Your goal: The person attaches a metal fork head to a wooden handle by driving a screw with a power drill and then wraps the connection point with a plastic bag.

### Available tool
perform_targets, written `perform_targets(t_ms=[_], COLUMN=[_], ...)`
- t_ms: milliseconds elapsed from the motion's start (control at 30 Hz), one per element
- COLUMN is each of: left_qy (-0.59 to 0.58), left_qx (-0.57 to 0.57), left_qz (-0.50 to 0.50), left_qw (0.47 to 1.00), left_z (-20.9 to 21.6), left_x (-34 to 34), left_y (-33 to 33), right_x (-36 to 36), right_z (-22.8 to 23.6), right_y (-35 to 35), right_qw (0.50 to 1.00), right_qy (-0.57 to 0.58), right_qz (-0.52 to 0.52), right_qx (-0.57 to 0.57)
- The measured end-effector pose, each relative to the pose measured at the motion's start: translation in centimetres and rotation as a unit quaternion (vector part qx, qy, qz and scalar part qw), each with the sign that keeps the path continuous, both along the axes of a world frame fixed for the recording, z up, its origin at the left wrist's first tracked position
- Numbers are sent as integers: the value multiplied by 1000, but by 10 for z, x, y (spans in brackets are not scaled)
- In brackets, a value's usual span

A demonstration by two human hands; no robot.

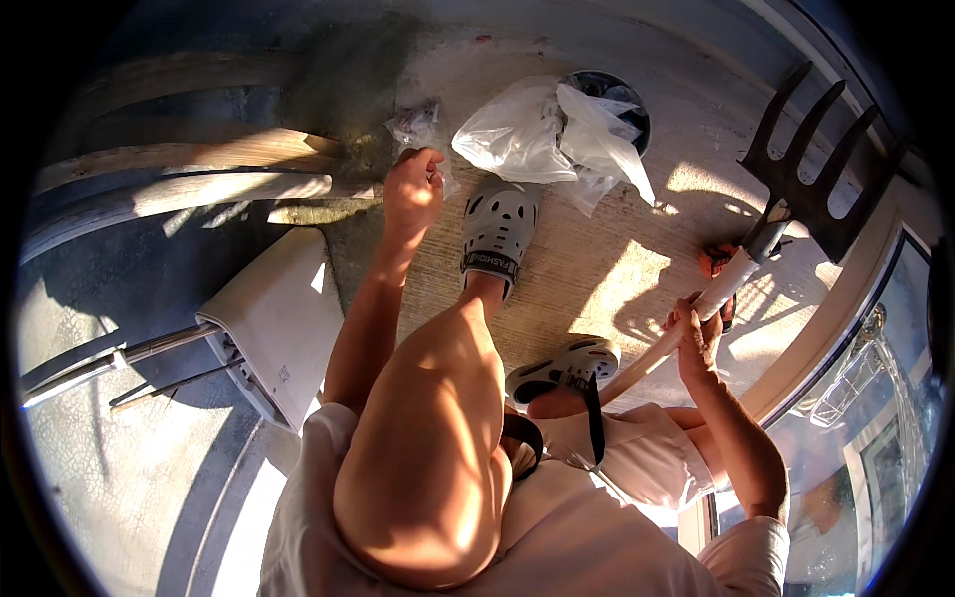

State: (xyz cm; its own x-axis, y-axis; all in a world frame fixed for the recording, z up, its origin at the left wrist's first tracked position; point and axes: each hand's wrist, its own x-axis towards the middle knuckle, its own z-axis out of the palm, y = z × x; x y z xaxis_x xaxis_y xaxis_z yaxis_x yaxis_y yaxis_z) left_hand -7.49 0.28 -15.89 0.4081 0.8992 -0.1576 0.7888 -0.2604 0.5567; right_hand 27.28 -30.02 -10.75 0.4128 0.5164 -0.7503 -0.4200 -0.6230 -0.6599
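My left hand [413,189] reaches down to the concrete floor, its fingers closed around a small crumpled scrap of clear plastic [416,124] lying beside a larger white plastic bag [537,134]. My right hand [696,333] grips the pale wooden handle [686,318] of a garden fork, whose dark metal tines [811,164] point up toward the far right. My raised left knee and a grey clog [497,234] are in the middle, with the other clog [562,368] lower down.
A round dark drain opening [622,104] sits partly under the white bag. Wooden planks [199,184] and a white panel [279,318] with metal rods lie at the left. An orange object [714,261] rests by the fork. A glass door frame [846,328] runs along the right.
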Motion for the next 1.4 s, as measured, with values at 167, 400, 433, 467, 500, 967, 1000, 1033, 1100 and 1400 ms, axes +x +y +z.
perform_targets(t_ms=[167,400,433,467,500,967,1000,1033,1100,1400], left_qy=[-10,-92,-103,-114,-136,-136,-130,-112,-121,-302], left_qx=[-69,-472,-458,-440,-399,-123,-124,-102,-87,-316], left_qz=[-1,-184,-265,-345,-403,-375,-388,-399,-441,-238], left_qw=[998,857,842,821,813,909,904,905,885,867], left_z=[4,25,24,19,5,-84,-87,-88,-90,-31], left_x=[5,90,102,115,126,265,273,264,282,275], left_y=[-7,-38,-46,-56,-69,-105,-109,-97,-108,-108], right_x=[4,4,5,4,4,0,1,-4,1,-3], right_z=[-2,3,2,3,3,-7,-6,-8,-10,-10], right_y=[-2,-1,0,-1,-1,-7,-12,-2,-19,-7], right_qw=[999,1000,1000,1000,1000,998,998,999,998,997], right_qy=[37,13,15,15,13,-44,-48,-39,-50,-63], right_qz=[-8,6,10,0,3,-32,-38,-35,-38,-35], right_qx=[3,15,15,19,28,18,7,16,-2,-15])
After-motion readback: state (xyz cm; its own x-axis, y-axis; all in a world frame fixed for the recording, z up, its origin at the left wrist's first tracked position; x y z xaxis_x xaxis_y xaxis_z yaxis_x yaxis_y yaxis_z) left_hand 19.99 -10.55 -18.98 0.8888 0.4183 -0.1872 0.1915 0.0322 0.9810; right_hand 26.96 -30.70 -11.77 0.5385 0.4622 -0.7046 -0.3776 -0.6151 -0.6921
